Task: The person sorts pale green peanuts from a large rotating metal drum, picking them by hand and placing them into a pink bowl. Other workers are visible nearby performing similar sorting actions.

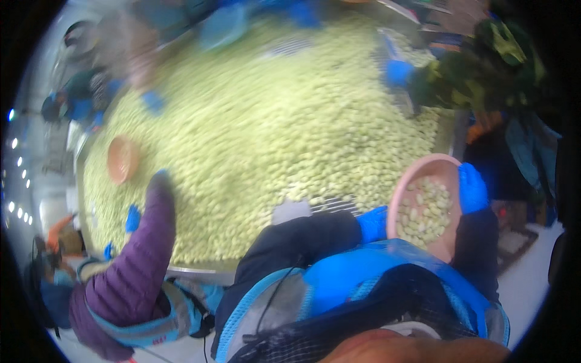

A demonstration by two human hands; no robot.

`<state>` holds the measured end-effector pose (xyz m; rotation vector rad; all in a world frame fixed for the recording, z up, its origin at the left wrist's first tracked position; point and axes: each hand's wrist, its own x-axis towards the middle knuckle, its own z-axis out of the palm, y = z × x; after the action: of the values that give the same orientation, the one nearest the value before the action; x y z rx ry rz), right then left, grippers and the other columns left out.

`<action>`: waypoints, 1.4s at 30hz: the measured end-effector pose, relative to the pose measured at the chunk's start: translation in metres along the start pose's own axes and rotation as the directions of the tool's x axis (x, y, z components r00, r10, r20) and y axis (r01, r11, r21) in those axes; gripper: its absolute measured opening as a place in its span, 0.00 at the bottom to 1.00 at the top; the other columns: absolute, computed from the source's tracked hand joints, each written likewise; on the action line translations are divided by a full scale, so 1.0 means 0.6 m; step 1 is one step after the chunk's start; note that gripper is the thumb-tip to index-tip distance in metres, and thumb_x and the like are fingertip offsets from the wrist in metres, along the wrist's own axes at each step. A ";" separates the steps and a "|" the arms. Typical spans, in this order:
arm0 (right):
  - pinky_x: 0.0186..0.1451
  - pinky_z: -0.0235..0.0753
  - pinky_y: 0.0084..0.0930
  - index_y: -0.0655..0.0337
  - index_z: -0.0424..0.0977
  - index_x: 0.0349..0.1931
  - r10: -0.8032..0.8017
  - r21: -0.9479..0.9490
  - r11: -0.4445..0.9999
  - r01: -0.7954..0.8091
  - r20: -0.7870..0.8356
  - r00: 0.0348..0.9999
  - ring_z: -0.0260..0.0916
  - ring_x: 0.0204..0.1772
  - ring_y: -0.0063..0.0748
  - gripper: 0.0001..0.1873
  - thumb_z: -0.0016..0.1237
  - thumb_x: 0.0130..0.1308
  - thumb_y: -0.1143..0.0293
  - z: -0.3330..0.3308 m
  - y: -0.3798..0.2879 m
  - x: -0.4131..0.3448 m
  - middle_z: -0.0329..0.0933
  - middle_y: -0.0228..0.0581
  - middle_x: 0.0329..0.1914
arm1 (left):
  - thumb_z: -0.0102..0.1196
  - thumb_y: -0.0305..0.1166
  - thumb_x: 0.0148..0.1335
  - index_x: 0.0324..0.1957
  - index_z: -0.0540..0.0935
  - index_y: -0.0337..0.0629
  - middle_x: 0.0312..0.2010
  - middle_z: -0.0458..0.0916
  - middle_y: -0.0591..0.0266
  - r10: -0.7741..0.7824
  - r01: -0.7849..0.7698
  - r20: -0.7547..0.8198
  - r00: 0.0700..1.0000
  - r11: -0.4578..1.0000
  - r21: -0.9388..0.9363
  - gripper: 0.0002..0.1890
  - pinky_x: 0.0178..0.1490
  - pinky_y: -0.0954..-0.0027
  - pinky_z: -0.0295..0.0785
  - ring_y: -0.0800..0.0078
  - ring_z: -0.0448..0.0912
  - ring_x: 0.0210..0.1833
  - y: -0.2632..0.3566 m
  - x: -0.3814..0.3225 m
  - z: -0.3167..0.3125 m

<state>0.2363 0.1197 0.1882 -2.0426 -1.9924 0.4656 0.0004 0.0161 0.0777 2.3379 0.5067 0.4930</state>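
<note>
In blue gloves, my left hand (373, 224) and my right hand (473, 188) hold a pink plastic basin (447, 245) from its two sides, close against my blue apron. Pale green, bean-like pieces (424, 211) lie in the basin. Beside it, a large heap of the same pale green pieces (290, 136) spreads over a wide metal-edged table. Near my left forearm, a patch of slotted metal surface (336, 205) and a flat whitish piece (291, 212) show at the edge of the heap.
At my left stands a co-worker in a purple sleeve (136, 258), reaching over the heap. An orange-pink bowl (122, 159) rests on the heap farther left. Other co-workers with blue gloves (399, 72) line the far and right sides. The table's metal rim (204, 270) runs along the near side.
</note>
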 end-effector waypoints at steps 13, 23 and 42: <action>0.49 0.69 0.31 0.64 0.70 0.45 0.078 0.032 0.996 -0.077 -0.028 0.997 0.70 0.47 0.45 0.17 0.41 0.64 0.60 -0.014 -0.031 -0.031 0.72 0.50 0.44 | 0.50 0.35 0.50 0.41 0.78 0.51 0.45 0.72 0.53 -0.060 0.111 -0.187 0.980 0.956 0.271 0.14 0.57 0.55 0.62 0.54 0.69 0.51 -0.112 -0.046 0.071; 0.48 0.68 0.31 0.63 0.70 0.45 0.103 0.072 0.993 -0.098 -0.062 0.993 0.69 0.47 0.46 0.18 0.41 0.64 0.58 -0.015 -0.030 -0.029 0.71 0.51 0.43 | 0.50 0.30 0.48 0.31 0.78 0.50 0.44 0.72 0.55 -0.178 0.337 -0.354 0.918 0.821 0.460 0.07 0.58 0.53 0.60 0.57 0.69 0.51 -0.163 -0.112 -0.064; 0.47 0.69 0.34 0.62 0.70 0.43 0.081 -0.058 0.995 -0.085 -0.076 0.994 0.69 0.45 0.50 0.16 0.38 0.65 0.59 -0.018 -0.055 -0.030 0.71 0.52 0.42 | 0.49 0.30 0.50 0.40 0.77 0.43 0.43 0.73 0.51 0.031 0.003 -0.140 0.990 0.971 0.239 0.13 0.58 0.58 0.59 0.56 0.70 0.47 -0.088 0.029 0.042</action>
<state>0.2102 0.1032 0.2121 -2.1535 -1.9077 0.3440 0.0152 0.0472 0.0275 2.5489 0.6485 0.6403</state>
